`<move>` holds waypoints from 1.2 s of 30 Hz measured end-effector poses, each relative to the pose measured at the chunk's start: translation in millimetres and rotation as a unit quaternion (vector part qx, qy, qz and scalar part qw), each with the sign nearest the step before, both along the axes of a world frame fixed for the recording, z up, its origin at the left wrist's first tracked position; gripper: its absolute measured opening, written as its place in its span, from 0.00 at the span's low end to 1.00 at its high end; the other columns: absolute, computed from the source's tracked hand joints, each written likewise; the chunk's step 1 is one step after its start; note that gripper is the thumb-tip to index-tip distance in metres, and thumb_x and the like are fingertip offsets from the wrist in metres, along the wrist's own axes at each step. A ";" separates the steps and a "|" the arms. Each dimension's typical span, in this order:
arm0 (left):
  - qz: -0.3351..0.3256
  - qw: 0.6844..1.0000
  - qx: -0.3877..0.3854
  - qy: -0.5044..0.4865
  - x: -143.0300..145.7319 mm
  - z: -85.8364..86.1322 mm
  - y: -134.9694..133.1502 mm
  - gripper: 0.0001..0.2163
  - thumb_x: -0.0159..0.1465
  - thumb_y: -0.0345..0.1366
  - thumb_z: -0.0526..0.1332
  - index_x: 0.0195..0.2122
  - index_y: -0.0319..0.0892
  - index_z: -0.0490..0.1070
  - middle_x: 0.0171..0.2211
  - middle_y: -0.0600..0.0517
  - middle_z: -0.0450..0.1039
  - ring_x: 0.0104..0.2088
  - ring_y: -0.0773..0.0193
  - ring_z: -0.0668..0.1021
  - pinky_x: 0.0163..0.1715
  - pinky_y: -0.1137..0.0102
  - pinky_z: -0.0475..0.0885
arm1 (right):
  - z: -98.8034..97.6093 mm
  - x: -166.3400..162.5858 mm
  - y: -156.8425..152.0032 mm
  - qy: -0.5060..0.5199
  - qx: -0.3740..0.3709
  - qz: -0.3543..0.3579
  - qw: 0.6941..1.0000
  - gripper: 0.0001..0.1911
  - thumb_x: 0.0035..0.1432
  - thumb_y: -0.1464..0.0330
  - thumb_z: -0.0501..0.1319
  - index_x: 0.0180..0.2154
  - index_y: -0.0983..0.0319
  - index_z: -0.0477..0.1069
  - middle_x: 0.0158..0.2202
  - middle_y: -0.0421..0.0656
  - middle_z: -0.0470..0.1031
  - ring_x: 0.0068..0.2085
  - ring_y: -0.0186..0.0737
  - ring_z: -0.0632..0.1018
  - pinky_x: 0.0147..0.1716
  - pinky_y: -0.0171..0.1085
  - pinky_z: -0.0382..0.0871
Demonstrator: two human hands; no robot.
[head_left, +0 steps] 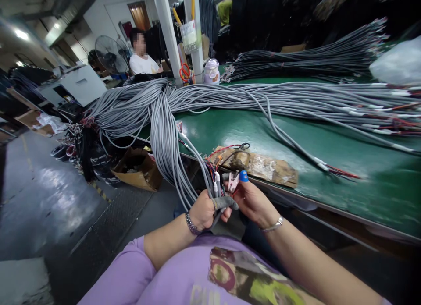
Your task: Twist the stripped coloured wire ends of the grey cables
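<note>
My left hand (204, 210) is closed round the ends of a few grey cables (171, 151) that hang off the green table (329, 156); a grey finger cover sits on one finger. Thin red and white wires (215, 164) stick out of the cable ends above my fist. My right hand (251, 200), with a blue cap on one fingertip, pinches a small metal cutting tool (232, 180) right beside those wire ends.
A big bundle of grey cables (263, 99) lies across the table, dark cables (312, 59) behind it. A brown taped pad (263, 164) lies near the table edge. A cardboard box (138, 169) stands on the floor. A person in white (142, 62) sits at the far left, beside a fan (107, 55).
</note>
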State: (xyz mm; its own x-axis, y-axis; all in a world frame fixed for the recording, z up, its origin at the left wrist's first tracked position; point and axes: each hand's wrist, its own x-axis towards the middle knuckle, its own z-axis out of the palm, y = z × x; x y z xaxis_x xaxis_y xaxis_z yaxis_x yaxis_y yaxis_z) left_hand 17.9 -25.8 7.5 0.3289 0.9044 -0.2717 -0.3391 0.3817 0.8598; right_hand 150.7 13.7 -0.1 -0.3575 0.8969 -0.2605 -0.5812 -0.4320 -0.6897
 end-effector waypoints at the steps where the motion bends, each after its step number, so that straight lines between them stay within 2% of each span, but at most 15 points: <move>1: -0.002 1.000 -0.002 0.002 0.2 0.0 0.0 0.16 0.49 0.44 0.71 0.26 0.34 0.74 0.15 0.52 0.68 0.14 0.71 0.68 0.14 0.76 0.61 | 0.4 -1.2 0.6 0.012 -0.006 -0.012 1.000 0.23 0.47 0.46 0.66 0.30 0.61 0.76 0.25 0.43 0.76 0.24 0.38 0.73 0.23 0.37 0.70; 4: -0.005 1.000 -0.008 0.015 0.8 0.7 0.0 0.17 0.48 0.45 0.71 0.24 0.33 0.74 0.15 0.52 0.68 0.14 0.71 0.68 0.13 0.76 0.61 | 0.1 -3.4 1.2 0.039 -0.007 -0.034 0.999 0.21 0.48 0.49 0.67 0.28 0.61 0.76 0.24 0.42 0.76 0.25 0.37 0.74 0.25 0.36 0.72; 10: 0.002 1.000 -0.006 0.023 0.4 0.4 -2.6 0.18 0.47 0.46 0.71 0.25 0.33 0.73 0.15 0.52 0.68 0.13 0.71 0.68 0.13 0.75 0.61 | -6.0 0.2 -2.3 0.055 0.004 0.002 0.998 0.24 0.47 0.46 0.65 0.30 0.60 0.76 0.25 0.42 0.76 0.25 0.37 0.74 0.26 0.35 0.72; 14: 0.006 0.999 0.007 0.038 -1.6 -0.9 -11.4 0.17 0.50 0.46 0.70 0.24 0.33 0.73 0.15 0.52 0.68 0.13 0.71 0.67 0.13 0.75 0.61 | -5.2 6.6 -6.0 0.070 -0.006 0.034 0.997 0.26 0.49 0.43 0.61 0.31 0.60 0.76 0.29 0.43 0.77 0.26 0.36 0.74 0.27 0.35 0.71; 19: 0.046 0.997 0.027 0.047 1.5 4.8 -20.0 0.18 0.50 0.47 0.69 0.23 0.33 0.73 0.15 0.52 0.68 0.13 0.71 0.68 0.14 0.75 0.63 | -1.7 8.4 -8.7 0.044 -0.006 0.024 0.999 0.18 0.52 0.51 0.65 0.31 0.61 0.76 0.27 0.41 0.76 0.25 0.33 0.72 0.26 0.33 0.69; 23: 0.070 0.997 0.012 0.042 7.6 13.3 -17.0 0.18 0.48 0.47 0.70 0.22 0.34 0.72 0.15 0.53 0.67 0.13 0.72 0.67 0.14 0.76 0.63 | -3.6 4.6 -8.0 0.030 0.012 0.003 0.999 0.20 0.49 0.51 0.67 0.29 0.62 0.76 0.24 0.40 0.74 0.24 0.32 0.71 0.25 0.32 0.69; 26: 0.076 0.996 0.002 0.043 10.5 14.5 -13.4 0.18 0.48 0.46 0.70 0.23 0.34 0.72 0.15 0.53 0.68 0.14 0.72 0.68 0.14 0.76 0.63 | -5.9 3.2 -5.3 0.043 -0.012 -0.001 0.999 0.23 0.49 0.48 0.66 0.30 0.62 0.76 0.25 0.41 0.75 0.25 0.34 0.73 0.26 0.33 0.70; 30: 0.085 0.996 -0.001 0.037 11.5 9.4 -11.4 0.17 0.49 0.45 0.70 0.26 0.34 0.73 0.15 0.53 0.68 0.14 0.72 0.68 0.14 0.77 0.64 | -9.1 3.2 -0.8 0.075 -0.049 0.037 0.995 0.22 0.50 0.48 0.65 0.32 0.60 0.77 0.27 0.42 0.78 0.24 0.37 0.74 0.24 0.37 0.70; 33: 0.088 0.995 0.002 0.038 11.9 6.0 -11.4 0.16 0.49 0.45 0.69 0.25 0.34 0.73 0.15 0.53 0.68 0.14 0.72 0.68 0.14 0.77 0.64 | -11.6 1.9 1.1 0.092 -0.060 0.015 0.994 0.18 0.51 0.51 0.66 0.31 0.59 0.76 0.28 0.41 0.79 0.23 0.36 0.74 0.23 0.36 0.70; 36: 0.092 0.995 -0.004 0.048 12.6 5.8 -11.4 0.17 0.49 0.46 0.69 0.24 0.34 0.72 0.15 0.53 0.68 0.14 0.72 0.68 0.13 0.77 0.64 | -12.8 -0.3 0.9 0.097 -0.074 -0.001 0.993 0.18 0.48 0.51 0.68 0.32 0.60 0.77 0.28 0.40 0.79 0.23 0.34 0.74 0.24 0.35 0.71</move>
State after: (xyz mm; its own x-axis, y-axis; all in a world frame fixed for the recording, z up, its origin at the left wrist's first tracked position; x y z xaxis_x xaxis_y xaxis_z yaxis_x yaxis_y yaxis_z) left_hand 30.5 -37.1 13.3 0.1311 0.9443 -0.3017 -0.3206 0.3284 0.8885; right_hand 150.4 14.6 -12.8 -0.4114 0.8547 -0.3166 -0.6978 -0.5188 -0.4938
